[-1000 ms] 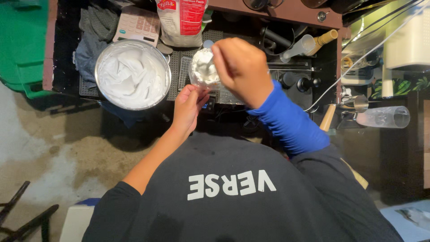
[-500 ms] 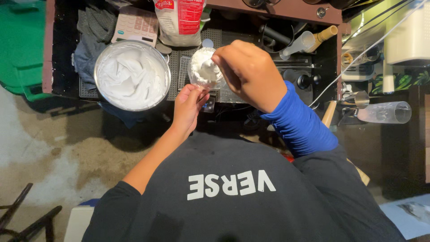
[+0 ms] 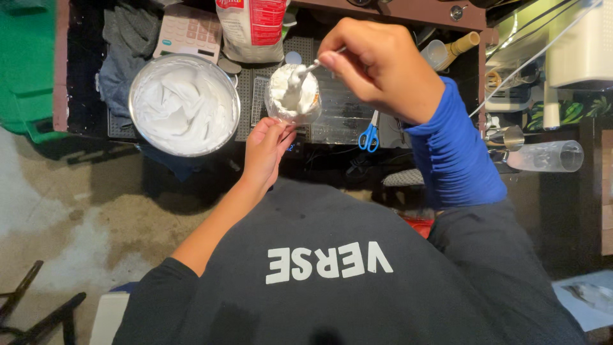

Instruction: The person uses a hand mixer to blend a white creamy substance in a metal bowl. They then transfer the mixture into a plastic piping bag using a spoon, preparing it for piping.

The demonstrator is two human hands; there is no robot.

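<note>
A clear cup [image 3: 292, 99] filled with white cream stands on a dark counter. My left hand [image 3: 265, 150] grips the cup from below, fingers on its near side. My right hand [image 3: 377, 64], in a blue sleeve, is shut on a spoon [image 3: 305, 71] whose bowl sits in the cream at the cup's top. To the left stands a large metal bowl [image 3: 184, 104] full of white whipped cream.
A calculator [image 3: 188, 30] and a bag [image 3: 252, 25] lie behind the bowl. Blue-handled scissors [image 3: 367, 135] lie right of the cup. A clear glass [image 3: 546, 156] lies on its side at the right, near a metal jigger [image 3: 507, 135]. Green bin [image 3: 25, 64] at left.
My right hand has lifted up and to the right, uncovering the cup and the spoon in the cream. My left hand has stayed on the cup.
</note>
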